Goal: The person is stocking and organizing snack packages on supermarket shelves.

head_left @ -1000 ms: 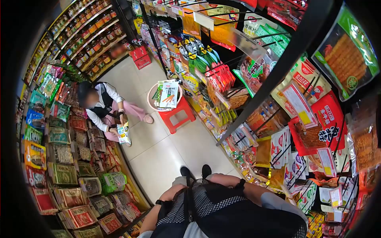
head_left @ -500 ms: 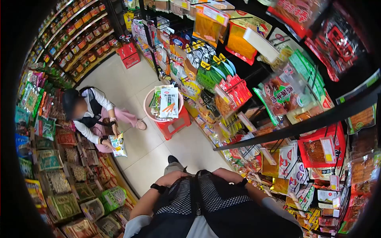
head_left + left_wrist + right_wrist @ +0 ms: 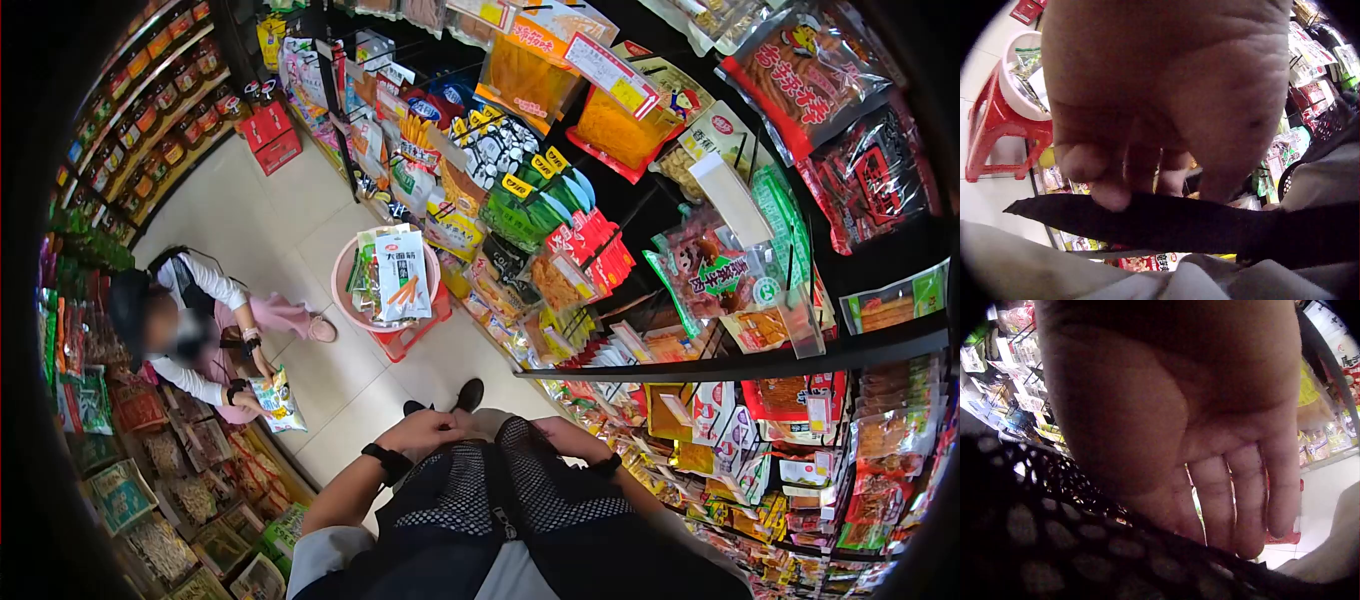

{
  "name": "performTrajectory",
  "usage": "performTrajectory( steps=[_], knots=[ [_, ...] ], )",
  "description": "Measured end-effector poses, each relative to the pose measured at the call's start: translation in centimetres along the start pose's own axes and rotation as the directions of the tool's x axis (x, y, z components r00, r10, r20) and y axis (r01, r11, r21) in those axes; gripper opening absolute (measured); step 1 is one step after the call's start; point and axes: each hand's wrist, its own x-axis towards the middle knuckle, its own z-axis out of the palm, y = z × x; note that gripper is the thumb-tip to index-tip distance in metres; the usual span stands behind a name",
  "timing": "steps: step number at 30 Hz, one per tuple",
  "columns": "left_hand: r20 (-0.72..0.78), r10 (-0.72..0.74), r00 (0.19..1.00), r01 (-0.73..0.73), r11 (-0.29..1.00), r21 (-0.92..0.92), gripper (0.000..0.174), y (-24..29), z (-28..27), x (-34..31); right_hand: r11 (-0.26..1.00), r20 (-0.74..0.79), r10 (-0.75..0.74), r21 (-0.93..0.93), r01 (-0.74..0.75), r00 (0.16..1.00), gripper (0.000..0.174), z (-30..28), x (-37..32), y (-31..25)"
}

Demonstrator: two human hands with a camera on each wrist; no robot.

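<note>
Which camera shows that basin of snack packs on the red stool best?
The head view: the basin sits whole on the stool, packs showing. The left wrist view catches it at the corner, partly cut by the left hand. The right wrist view does not show it clearly.

The mesh garment is matt black open-weave cloth and its strap a dull woven band — the stool is smooth red plastic, the basin pink plastic, the snack packets glossy film — and the floor pale polished tile.
</note>
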Motion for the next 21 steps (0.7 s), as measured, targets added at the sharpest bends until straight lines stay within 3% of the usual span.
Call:
performTrajectory(
  steps=[2, 5, 6, 9, 12, 15, 18, 21],
  knots=[
    [-0.159, 0.038, 0.987, -0.030, 0.998, 0.054, 0.029, 1.5, -0.8, 1.6, 0.992, -0.031, 0.078, -0.093, -0.081, 0.996, 0.018, -1.9, 0.9, -1.8],
    [-0.173, -0.079, 0.982, 0.111, 0.977, 0.182, 0.030, 2.5, -2.5, 4.6, 0.967, -0.134, 0.094, 0.248, -0.058, 0.987, 0.022, -4.5, 2.3, -1.6],
    [-0.193, -0.053, 0.980, 0.089, 0.979, 0.184, 0.030, 3.0, -3.1, 5.0, 0.959, -0.181, 0.095, 0.280, -0.042, 0.979, 0.020, -5.4, 2.9, -1.3],
    [-0.237, -0.065, 0.969, 0.102, 0.984, 0.146, 0.032, 0.8, -4.9, 7.4, 0.945, -0.336, 0.074, 0.325, 0.042, 0.939, 0.016, -7.3, 4.6, 0.0],
    [-0.346, -0.096, 0.933, 0.107, 0.994, 0.012, 0.030, -4.6, -6.9, 10.5, 0.936, -0.402, 0.095, 0.346, 0.055, 0.911, 0.017, -8.3, 5.2, 0.8],
    [-0.305, -0.483, 0.820, 0.305, 0.822, -0.482, 0.026, -7.1, -9.6, 12.9, 0.905, -0.455, 0.174, 0.424, 0.041, 0.874, 0.016, -8.5, 4.4, 0.6],
    [-0.396, -0.632, 0.666, 0.292, 0.710, -0.641, 0.024, -11.9, -11.5, 15.4, 0.889, -0.494, 0.244, 0.457, 0.011, 0.834, 0.016, -7.6, 2.5, 1.0],
    [-0.564, -0.677, 0.473, 0.250, 0.717, -0.651, 0.026, -16.2, -12.9, 17.5, 0.892, -0.493, 0.311, 0.446, -0.070, 0.813, 0.016, -6.1, 0.8, 2.8]
  ],
)
